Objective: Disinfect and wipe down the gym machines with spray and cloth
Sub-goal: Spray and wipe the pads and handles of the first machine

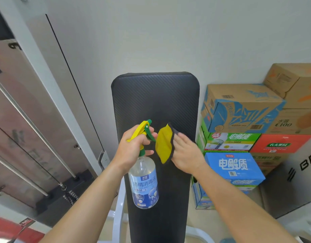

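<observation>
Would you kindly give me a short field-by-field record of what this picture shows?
Surface: black bench pad, before a pale wall
Left hand: grips the spray bottle at its trigger head
Right hand: presses the yellow cloth to the pad, fingers fairly straight
Right of pad: stacked cardboard boxes
Left of pad: metal guide rods

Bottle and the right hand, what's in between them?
The yellow cloth lies between the bottle and the right hand, against the black pad, in the head view.
</observation>
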Tool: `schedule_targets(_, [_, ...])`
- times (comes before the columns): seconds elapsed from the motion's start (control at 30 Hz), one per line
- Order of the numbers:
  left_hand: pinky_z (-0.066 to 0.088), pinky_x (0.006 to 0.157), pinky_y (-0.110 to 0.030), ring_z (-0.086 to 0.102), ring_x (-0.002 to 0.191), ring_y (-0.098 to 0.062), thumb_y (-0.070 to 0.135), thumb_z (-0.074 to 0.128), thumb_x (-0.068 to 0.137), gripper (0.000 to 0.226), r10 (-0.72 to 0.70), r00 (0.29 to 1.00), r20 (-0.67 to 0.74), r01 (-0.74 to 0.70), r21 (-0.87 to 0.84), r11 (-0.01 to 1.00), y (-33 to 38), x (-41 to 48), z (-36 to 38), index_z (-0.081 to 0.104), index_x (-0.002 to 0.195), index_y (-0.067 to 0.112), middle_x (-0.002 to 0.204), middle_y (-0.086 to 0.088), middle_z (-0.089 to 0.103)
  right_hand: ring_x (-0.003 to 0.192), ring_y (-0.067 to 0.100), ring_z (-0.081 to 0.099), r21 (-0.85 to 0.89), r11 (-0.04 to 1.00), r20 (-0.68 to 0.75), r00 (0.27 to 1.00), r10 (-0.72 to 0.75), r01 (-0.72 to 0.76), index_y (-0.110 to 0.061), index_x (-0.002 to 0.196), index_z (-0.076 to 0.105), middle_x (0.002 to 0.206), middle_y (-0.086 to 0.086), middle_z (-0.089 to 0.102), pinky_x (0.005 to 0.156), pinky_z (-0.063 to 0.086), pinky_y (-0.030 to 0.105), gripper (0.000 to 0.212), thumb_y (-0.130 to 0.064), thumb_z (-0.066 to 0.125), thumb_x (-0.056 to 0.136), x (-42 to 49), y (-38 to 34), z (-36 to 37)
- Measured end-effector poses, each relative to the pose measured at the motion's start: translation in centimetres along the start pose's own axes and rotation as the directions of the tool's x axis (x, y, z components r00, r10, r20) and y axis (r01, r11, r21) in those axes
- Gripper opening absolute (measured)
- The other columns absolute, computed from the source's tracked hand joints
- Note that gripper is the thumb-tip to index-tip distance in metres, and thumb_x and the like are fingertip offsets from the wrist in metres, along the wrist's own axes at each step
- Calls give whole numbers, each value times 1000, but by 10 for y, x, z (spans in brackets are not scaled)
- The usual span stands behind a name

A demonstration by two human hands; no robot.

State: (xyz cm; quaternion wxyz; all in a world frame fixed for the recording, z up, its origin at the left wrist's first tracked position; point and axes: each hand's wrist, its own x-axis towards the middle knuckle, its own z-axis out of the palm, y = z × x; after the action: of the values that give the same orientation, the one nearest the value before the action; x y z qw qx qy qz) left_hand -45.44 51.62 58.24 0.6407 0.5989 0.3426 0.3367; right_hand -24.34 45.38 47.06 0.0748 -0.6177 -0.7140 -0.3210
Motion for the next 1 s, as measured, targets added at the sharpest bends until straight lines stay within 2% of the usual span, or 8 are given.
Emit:
schedule_targets(0.13, [61, 81, -46, 72, 109, -24, 12, 54, 67, 42, -1, 1000, -4, 1, -6, 1000, 5, -3, -2, 72, 105, 14, 105, -10, 78, 122, 41, 46, -18, 954, -123, 947, 296, -300, -1, 125, 65, 124, 26, 63, 118, 27, 52, 44, -24, 48, 92, 73, 45, -41])
schedule_targets(0.23, [60, 83, -48, 72, 109, -24, 11, 54, 67, 43, -5, 1000, -13, 5, -15, 1000, 7, -6, -5, 72, 106, 15, 104, -8, 78, 125, 45, 48, 73, 926, -253, 891, 376, -370, 0, 137, 55, 134, 27, 57, 120, 24, 52, 47, -23, 51, 96, 106, 63, -62])
schedule_targets(0.3, [61, 82, -48, 72, 110, -26, 11, 53, 68, 42, -8, 999, -33, 6, -33, 999, 4, -7, -10, 72, 106, 14, 104, -9, 78, 126, 46, 49, 94, 927, -278, 885, 374, -363, 0, 138, 54, 135, 28, 57, 120, 22, 51, 49, -24, 53, 95, 103, 51, -55])
schedule_targets(0.5, [62, 78, -43, 72, 107, -25, 7, 54, 76, 35, -43, 998, -47, 42, -21, 999, -22, -18, -27, 70, 107, 12, 102, -9, 77, 137, 34, 38, 37, 991, -12, 991, 130, -130, -11, 141, 55, 141, 16, 56, 122, 16, 42, 54, -29, 61, 90, 12, -48, 18])
schedule_targets(0.6, [59, 75, -42, 72, 106, -24, 11, 53, 69, 43, -95, 994, -51, 94, -16, 995, -36, -25, -39, 70, 109, 10, 99, -7, 77, 142, 30, 33, 11, 998, -17, 998, 66, -66, -6, 136, 58, 140, 13, 58, 122, 14, 40, 53, -24, 58, 85, 3, -54, 21])
schedule_targets(0.83, [58, 76, -41, 72, 107, -23, 13, 54, 67, 44, -105, 993, -60, 106, 14, 994, -29, -33, -55, 70, 109, 11, 103, -8, 77, 132, 42, 43, 19, 912, -194, 893, 406, -410, -1, 141, 51, 137, 25, 55, 120, 20, 48, 54, -28, 46, 95, 119, 19, -53])
schedule_targets(0.93, [58, 76, -43, 72, 108, -25, 13, 54, 69, 43, -88, 993, -83, 88, -15, 996, -12, -32, -61, 72, 108, 13, 104, -9, 78, 128, 45, 48, 7, 914, -205, 894, 399, -407, -1, 139, 53, 134, 26, 58, 120, 24, 53, 51, -27, 49, 95, 155, 15, -66])
schedule_targets(1.0, [59, 75, -44, 73, 108, -25, 9, 55, 73, 38, -74, 993, -96, 72, -25, 997, 2, -29, -66, 73, 106, 13, 102, -9, 78, 131, 44, 44, -2, 959, -191, 941, 278, -283, -3, 136, 58, 133, 24, 59, 120, 23, 52, 49, -25, 53, 93, 158, -11, -57])
